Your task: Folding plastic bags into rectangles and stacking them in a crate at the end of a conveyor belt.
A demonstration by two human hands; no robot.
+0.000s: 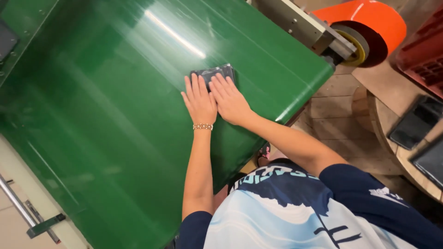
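— Where are the hands right now?

— Both lie flat on the green conveyor belt (115, 115), side by side and touching along the thumbs. The left hand (199, 102) wears a beaded bracelet (203, 126) at the wrist; the right hand (229, 100) sits just beside it, a little nearer the belt's edge.

— And what are they on?

— A small dark packet (213, 72), flat and glossy, like something wrapped in dark plastic film. It lies on the belt near its right-hand edge, and the fingertips of both hands cover its near half. The far half shows beyond the fingers.

— How is each grip set?

— Neither grip pinches anything. The fingers of both hands are stretched out straight and held close together, palms down, pressing on the packet and the belt rather than closing round it.

— What else is about?

— Past the belt's upper end there is a grey metal frame (295, 20), and behind it a large orange roll (369, 16) on a dark core with a yellowish hub. A red crate (422, 53) shows at the right edge. Lower right, a round wooden surface (392, 133) carries two dark flat trays (417, 122), well apart from the hands. The floor under it is wooden planks (334, 108). At the lower left, a metal bar (18, 203) runs along a pale panel beside the belt.

— And the person?

— Only the bare forearms and a blue and white shirt (295, 212) are visible.
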